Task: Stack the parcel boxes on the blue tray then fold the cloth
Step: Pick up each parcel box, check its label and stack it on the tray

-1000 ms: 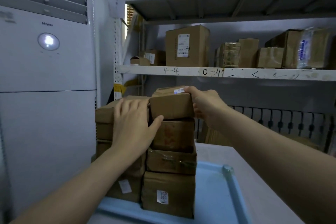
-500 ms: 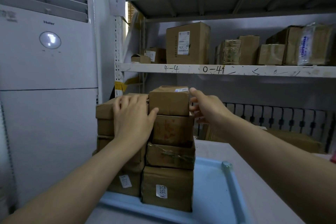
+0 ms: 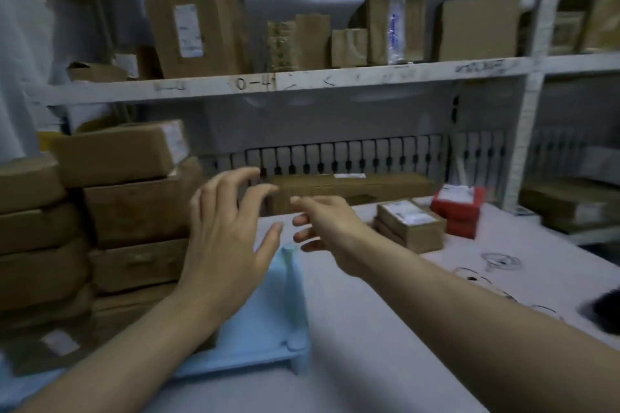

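Both hands hang in the air over the table [image 3: 385, 329], holding nothing. The left hand [image 3: 224, 245] has its fingers spread and loosely bent, just right of the stacked boxes [image 3: 134, 211] but not touching them. The right hand [image 3: 328, 228] reaches forward beside it, fingers relaxed and slightly curled, empty too.

The brown boxes stand in two piles on the blue tray [image 3: 268, 329], which lies at the left of the table; the top box [image 3: 117, 152] sits a little askew on the right pile. The tray's right rim and corner are bare.

Further right on the table a pair of brown boxes [image 3: 409, 225] lie one on the other, with red boxes [image 3: 459, 208] just behind them. Thin wires [image 3: 496, 261] lie on the table near the right forearm, and something dark [image 3: 604, 310] shows at the right edge, too blurred to identify.

A shelf [image 3: 302, 79] above carries more cartons [image 3: 198, 32]. The cloth is not visible
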The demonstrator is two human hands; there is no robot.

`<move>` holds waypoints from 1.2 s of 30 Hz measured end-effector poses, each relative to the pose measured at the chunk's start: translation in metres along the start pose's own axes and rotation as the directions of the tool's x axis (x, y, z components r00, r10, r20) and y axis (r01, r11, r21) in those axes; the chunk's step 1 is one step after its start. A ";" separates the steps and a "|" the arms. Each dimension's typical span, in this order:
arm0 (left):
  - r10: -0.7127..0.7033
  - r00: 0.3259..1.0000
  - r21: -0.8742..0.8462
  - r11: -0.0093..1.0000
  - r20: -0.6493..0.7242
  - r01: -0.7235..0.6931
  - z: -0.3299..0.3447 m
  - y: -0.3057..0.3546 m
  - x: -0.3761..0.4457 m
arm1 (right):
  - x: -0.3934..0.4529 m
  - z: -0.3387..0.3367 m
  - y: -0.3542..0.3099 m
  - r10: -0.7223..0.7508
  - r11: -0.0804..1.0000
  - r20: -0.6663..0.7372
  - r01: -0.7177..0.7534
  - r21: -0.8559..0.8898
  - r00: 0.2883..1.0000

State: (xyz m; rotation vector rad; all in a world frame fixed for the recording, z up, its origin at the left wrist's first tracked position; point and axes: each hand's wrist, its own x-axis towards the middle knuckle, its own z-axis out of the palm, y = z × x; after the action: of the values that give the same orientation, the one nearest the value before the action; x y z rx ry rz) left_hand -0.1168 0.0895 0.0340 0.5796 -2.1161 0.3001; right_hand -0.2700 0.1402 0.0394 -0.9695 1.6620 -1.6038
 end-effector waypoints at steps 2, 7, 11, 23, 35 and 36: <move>0.002 0.992 -0.082 0.997 0.127 0.009 0.033 0.024 -0.006 | -0.004 -0.038 0.020 0.061 0.998 -0.051 -0.062 -0.007 0.997; 0.030 0.900 -0.244 0.966 0.435 0.086 0.108 0.078 -0.012 | -0.015 -0.135 0.059 0.148 0.988 -0.256 -0.154 -0.003 0.955; 0.021 0.773 -0.269 0.943 0.634 0.195 0.156 0.109 -0.014 | -0.018 -0.188 0.083 0.183 0.977 -0.381 -0.212 -0.035 0.906; -0.020 0.682 -0.087 0.989 0.731 0.122 0.222 0.123 -0.007 | 0.053 -0.227 0.133 0.010 0.914 -0.579 -0.242 -0.325 0.815; 0.028 0.738 -0.042 0.999 0.674 0.000 0.233 0.121 -0.009 | 0.119 -0.211 0.156 -0.062 0.855 -0.617 -0.277 -0.438 0.784; 0.026 0.740 -0.049 0.999 0.672 0.009 0.233 0.121 -0.009 | 0.119 -0.210 0.156 -0.080 0.846 -0.625 -0.278 -0.454 0.777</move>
State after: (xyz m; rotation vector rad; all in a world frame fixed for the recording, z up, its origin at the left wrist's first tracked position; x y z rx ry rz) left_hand -0.3384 0.0990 -0.1063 0.7249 -2.8213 0.0292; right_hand -0.5228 0.1506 -0.0961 -0.5676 2.6793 -1.5048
